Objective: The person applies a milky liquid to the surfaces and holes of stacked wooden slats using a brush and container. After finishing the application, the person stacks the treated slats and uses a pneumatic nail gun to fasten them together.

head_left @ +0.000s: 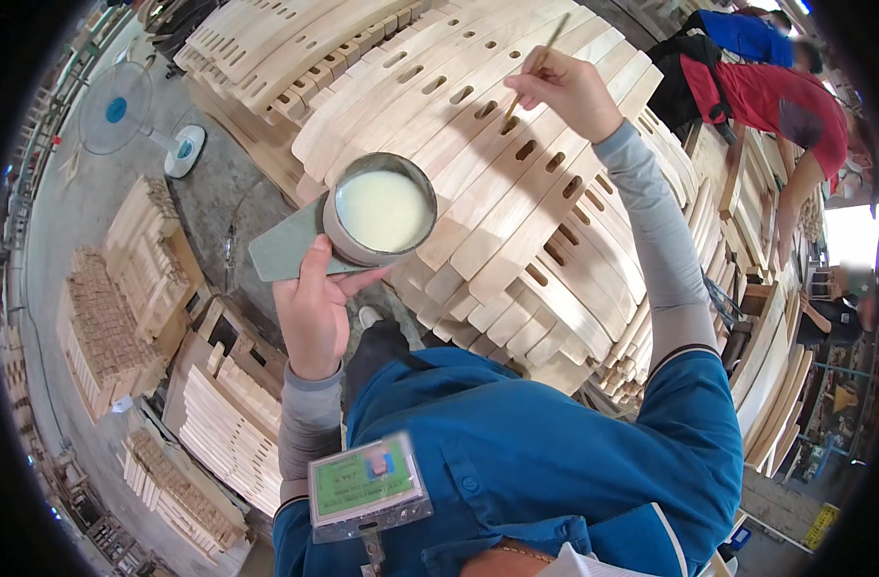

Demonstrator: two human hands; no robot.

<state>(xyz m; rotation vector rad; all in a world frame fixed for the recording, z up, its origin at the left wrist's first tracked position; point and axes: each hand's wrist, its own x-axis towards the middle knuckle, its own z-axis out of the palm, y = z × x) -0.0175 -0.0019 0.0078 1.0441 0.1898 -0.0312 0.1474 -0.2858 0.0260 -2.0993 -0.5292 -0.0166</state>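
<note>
Stick [556, 40] pinched by R hand [569, 88], fingers together, upper ctr of frame; L hand [312, 325] fingers clamped on cup [355, 252] — tilt could slop pale liquid [385, 212] onto planks [415, 135].

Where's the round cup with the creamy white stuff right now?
In the head view, the cup is just left of the middle, held by the left hand, with slotted wooden boards to its right.

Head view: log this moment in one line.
left hand: holds cup of pale liquid | right hand: holds thin stick over slotted wooden slats | nearby: white fan
</note>
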